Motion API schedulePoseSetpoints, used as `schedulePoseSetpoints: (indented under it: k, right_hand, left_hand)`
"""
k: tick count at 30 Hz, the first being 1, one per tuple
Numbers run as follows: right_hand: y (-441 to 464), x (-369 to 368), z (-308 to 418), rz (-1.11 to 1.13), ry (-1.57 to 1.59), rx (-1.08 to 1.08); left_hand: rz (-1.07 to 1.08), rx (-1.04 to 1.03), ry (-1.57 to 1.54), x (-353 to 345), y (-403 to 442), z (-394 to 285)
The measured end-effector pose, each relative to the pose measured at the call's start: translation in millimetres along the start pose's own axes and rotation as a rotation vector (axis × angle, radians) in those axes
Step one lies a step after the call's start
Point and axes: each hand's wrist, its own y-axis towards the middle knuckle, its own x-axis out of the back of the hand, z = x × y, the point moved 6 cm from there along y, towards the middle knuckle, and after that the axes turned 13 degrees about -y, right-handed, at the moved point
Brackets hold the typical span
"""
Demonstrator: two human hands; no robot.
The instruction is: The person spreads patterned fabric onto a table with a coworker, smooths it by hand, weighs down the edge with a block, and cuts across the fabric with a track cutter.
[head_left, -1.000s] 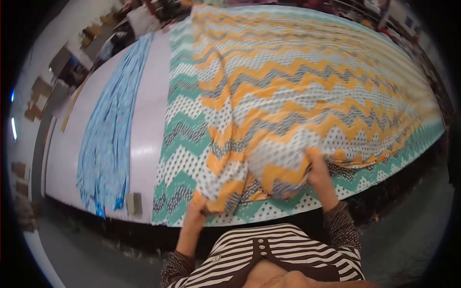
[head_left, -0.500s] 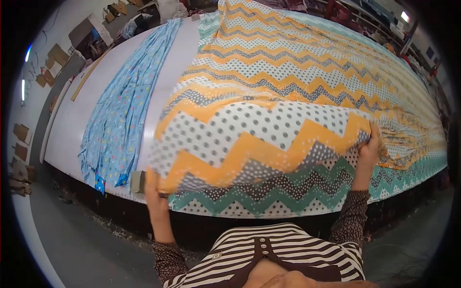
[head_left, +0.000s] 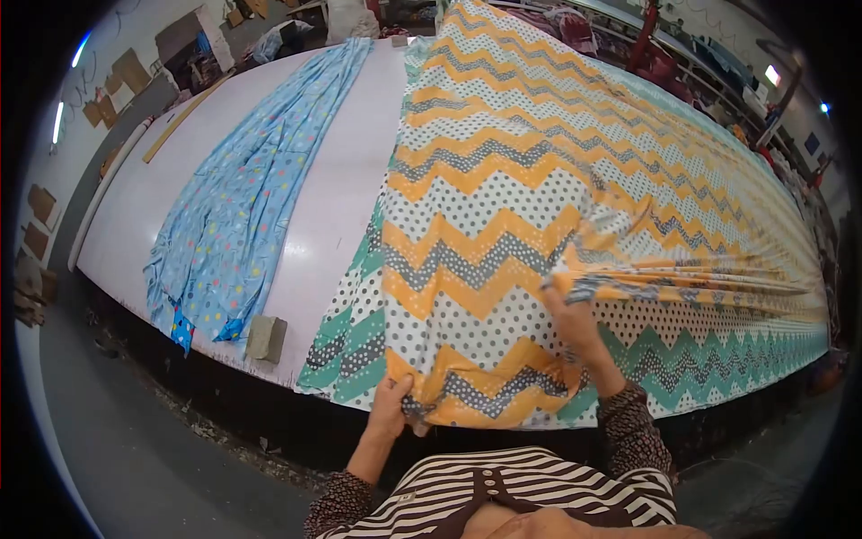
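Note:
A large orange, white and grey zigzag cloth (head_left: 489,193) with dots is spread over a green zigzag cloth (head_left: 687,364) on the long table. At the table's near edge, my left hand (head_left: 391,406) is closed on the near left corner of the orange cloth. Farther right, my right hand (head_left: 575,323) grips a gathered part of the same cloth, and folds run from it toward the right. The green cloth shows along the near edge and in a strip at the left.
Left of the zigzag cloths, a bunched light blue dotted cloth (head_left: 242,198) lies on the pale table (head_left: 323,202). A grey block (head_left: 266,339) sits at the near edge. A wooden strip (head_left: 184,121) lies far left. Red posts (head_left: 643,40) and heaped fabric stand beyond the table.
My left hand has moved right with the cloth's corner, and my right hand has moved left, gathering cloth. The orange cloth, held stretched between the hands before, now lies flatter, baring green cloth at the left.

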Motion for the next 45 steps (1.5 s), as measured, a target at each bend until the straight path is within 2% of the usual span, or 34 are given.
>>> schedulePoseSetpoints:
  k: [2, 4, 7, 8, 10, 12, 13, 14, 15, 16, 18, 19, 20, 21, 22, 23, 24, 25, 27, 28, 30, 32, 36, 38, 39, 40, 42, 43, 45]
  right_hand:
    - [-0.5, -42.7, 40.2, 0.169, 0.007, 0.008]
    - [-0.1, -78.6, 84.1, 0.327, 0.119, 0.131]
    - [-36.4, -160.6, 126.5, 0.47, -0.11, 0.752]
    - [-41.7, -191.7, 119.7, 0.66, -0.447, 0.604]
    - [-48.0, -185.9, 138.3, 0.69, -0.259, 0.627]
    - [-24.8, -149.4, 112.0, 0.536, 0.508, -0.051]
    - [0.7, -148.7, 68.4, 0.505, 0.119, -0.097]
    - [15.3, -105.9, 61.8, 0.533, 0.26, -0.189]
    - [29.8, -62.5, 56.0, 0.551, 0.398, -0.286]
    - [42.8, -32.7, 20.9, 0.245, 0.533, -0.144]
    - [65.3, 48.5, -46.3, 0.131, 0.742, -0.138]
    - [63.6, 87.4, -70.5, -0.017, 1.219, -0.258]
    - [42.0, 136.5, -33.5, -0.157, 1.135, -0.11]
    - [25.1, 168.1, -41.3, -0.268, 1.073, -0.076]
    - [13.4, 188.7, -107.1, -0.298, 1.096, -0.173]
    - [-13.6, 199.5, -113.6, -0.388, 0.921, -0.228]
    - [-36.1, 197.4, -127.7, -0.417, 0.66, -0.213]
    - [-56.1, 187.4, -138.5, -0.334, 0.435, -0.207]
    - [-96.6, 167.3, -159.7, -0.197, -0.029, -0.159]
    - [-108.9, 138.9, -158.4, -0.138, 0.609, -0.417]
    - [-149.6, 119.2, -180.4, 0.015, 0.329, -0.57]
    - [-179.0, 103.3, -195.8, 0.212, 0.411, -0.68]
    - [-216.4, 93.4, -240.1, 0.269, 0.304, -0.784]
    - [-216.6, 88.2, -231.7, -0.168, 0.953, -0.765]
    - [-213.4, 82.7, -233.3, -0.253, 1.07, -0.685]
    - [-212.3, 78.3, -237.4, -0.251, 1.07, -0.684]
    - [-207.8, 67.9, -245.7, -0.29, 1.276, -0.737]
    - [-203.2, 63.8, -252.7, -0.332, 1.286, -0.818]
    - [-177.3, 64.0, -258.5, -0.257, 1.371, -0.832]
  left_hand:
    - [-0.012, 0.033, -0.028, 0.1, -4.1, 11.0]
    - [0.025, 0.131, -0.043, -5.2, -10.0, 22.3]
    - [0.021, 0.261, -0.076, -14.7, -15.5, 37.0]
    - [0.034, 0.322, -0.07, -17.3, -18.7, 42.3]
    - [0.029, 0.314, -0.046, -23.7, -23.1, 36.4]
    - [0.127, 0.313, 0.057, -26.6, -24.2, 32.4]
    - [0.158, 0.242, 0.068, -23.5, -20.6, 22.6]
    - [0.174, 0.212, 0.199, -11.6, -13.5, 14.5]
    - [0.108, 0.11, 0.189, -0.9, -6.4, 1.1]
    - [0.005, 0.053, 0.132, -9.4, -11.1, -28.0]
    - [-0.043, -0.144, 0.091, -6.7, -6.8, -84.9]
    - [-0.047, -0.276, 0.019, 3.0, -7.6, -112.3]
    - [-0.054, -0.362, -0.05, -11.1, -16.7, -137.2]
    - [-0.052, -0.409, -0.054, -18.0, -24.8, -145.0]
    - [-0.047, -0.459, -0.059, -21.8, -29.0, -150.7]
    - [-0.046, -0.467, -0.061, -11.9, -29.2, -145.3]
    - [-0.138, -0.299, 0.05, 13.6, -26.1, -122.1]
    - [-0.228, -0.131, 0.159, 35.6, -25.2, -99.5]
    - [-0.111, -0.006, 0.082, 46.0, -24.4, -66.4]
    - [-0.073, 0.068, 0.081, 52.5, -25.5, -53.5]
    - [-0.058, 0.104, 0.112, 43.0, -37.1, -42.8]
    - [-0.043, 0.142, 0.15, 38.8, -46.8, -33.9]
    - [-0.055, 0.207, 0.201, 36.3, -61.3, -24.1]
    - [-0.073, 0.211, 0.068, 34.6, -65.5, -20.3]
    - [-0.074, 0.21, 0.066, 34.4, -65.2, -18.4]
    - [-0.087, 0.168, 0.05, 35.5, -63.9, -18.2]
    - [-0.109, 0.126, 0.037, 29.5, -60.7, -19.8]
    - [-0.094, 0.048, 0.029, 20.7, -52.2, -30.7]
    - [-0.061, -0.086, 0.055, 3.6, -33.4, -54.5]
